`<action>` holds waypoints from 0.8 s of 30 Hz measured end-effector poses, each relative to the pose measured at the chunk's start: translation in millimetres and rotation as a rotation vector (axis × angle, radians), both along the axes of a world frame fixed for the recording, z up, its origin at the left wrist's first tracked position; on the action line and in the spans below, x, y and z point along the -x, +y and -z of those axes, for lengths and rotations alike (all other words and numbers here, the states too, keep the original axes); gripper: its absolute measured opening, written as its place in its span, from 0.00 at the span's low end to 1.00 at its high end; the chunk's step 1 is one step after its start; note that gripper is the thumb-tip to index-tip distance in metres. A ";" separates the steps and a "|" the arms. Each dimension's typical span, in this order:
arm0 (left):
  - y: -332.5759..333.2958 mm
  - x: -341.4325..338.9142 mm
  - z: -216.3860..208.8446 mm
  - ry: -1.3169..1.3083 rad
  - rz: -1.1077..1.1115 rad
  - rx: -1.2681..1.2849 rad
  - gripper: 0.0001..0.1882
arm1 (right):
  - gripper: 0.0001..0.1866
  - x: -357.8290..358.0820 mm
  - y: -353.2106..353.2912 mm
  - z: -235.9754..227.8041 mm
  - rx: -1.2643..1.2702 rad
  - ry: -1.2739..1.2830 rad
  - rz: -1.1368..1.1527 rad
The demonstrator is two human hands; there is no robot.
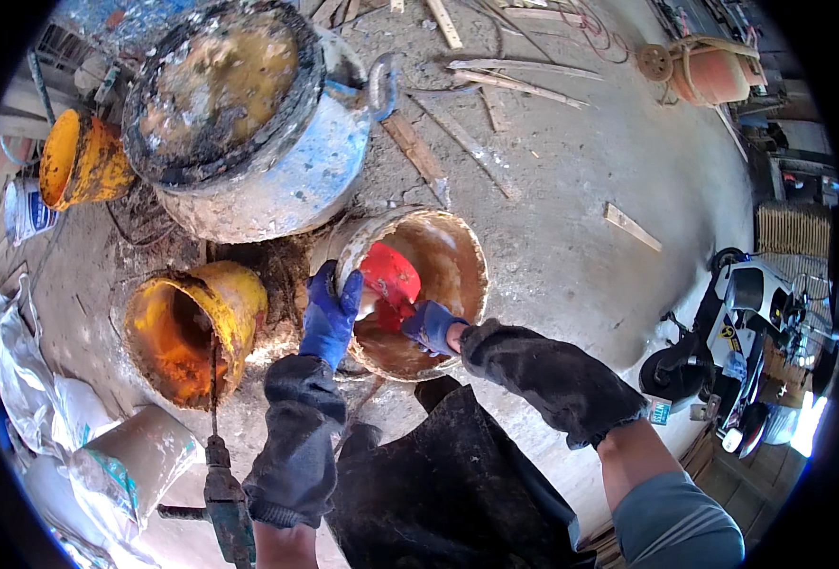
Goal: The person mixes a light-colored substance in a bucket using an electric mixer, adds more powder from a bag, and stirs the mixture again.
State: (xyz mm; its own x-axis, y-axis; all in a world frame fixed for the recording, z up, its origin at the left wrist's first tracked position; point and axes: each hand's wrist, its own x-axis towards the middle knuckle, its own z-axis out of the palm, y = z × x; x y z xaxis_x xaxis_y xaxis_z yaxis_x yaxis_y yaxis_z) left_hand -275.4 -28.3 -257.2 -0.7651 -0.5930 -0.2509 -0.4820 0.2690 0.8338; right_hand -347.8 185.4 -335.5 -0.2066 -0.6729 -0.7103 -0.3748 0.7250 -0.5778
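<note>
A tilted, crusted bucket [473, 256] lies with its mouth toward me, brownish residue coating its inside. My left hand [329, 320], in a blue glove, is closed over the left side of its rim, thumb and fingers on either side of the wall. Inside the mouth, my gloved right hand [431, 328] is wrapped round the lower end of a red plastic scoop [392, 273]. The scoop's exact shape is partly hidden by the hand and the bucket. Dark sleeve covers reach over both forearms.
A large blue-white drum [277, 194] stands behind. To the left are a yellow bucket [241, 294], another yellow bucket [106, 166] and white sacks [26, 341]. A drill with a long rod [225, 498] is near my left arm. Wood scraps [633, 228] and a motorbike [723, 341] lie right.
</note>
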 end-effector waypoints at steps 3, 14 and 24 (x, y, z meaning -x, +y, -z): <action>-5.2 -11.0 12.7 -0.026 0.004 0.071 0.32 | 0.12 11.7 -10.9 -71.7 -0.098 0.269 0.257; -13.3 -1.3 9.7 0.069 0.035 0.064 0.26 | 0.13 46.2 -55.9 21.2 -0.070 0.730 -0.280; 39.0 -13.8 3.7 0.043 0.001 -0.328 0.29 | 0.11 4.5 -7.1 31.8 -0.279 -0.136 0.097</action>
State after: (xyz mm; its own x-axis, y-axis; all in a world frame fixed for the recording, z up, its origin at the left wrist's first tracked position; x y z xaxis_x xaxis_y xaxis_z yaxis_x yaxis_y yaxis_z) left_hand -261.7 10.7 -260.9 -0.7795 -0.4853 -0.3961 -0.4448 -0.0165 0.8955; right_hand -352.3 178.3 -367.4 -0.1505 -0.4301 -0.8902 -0.2293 0.8911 -0.3917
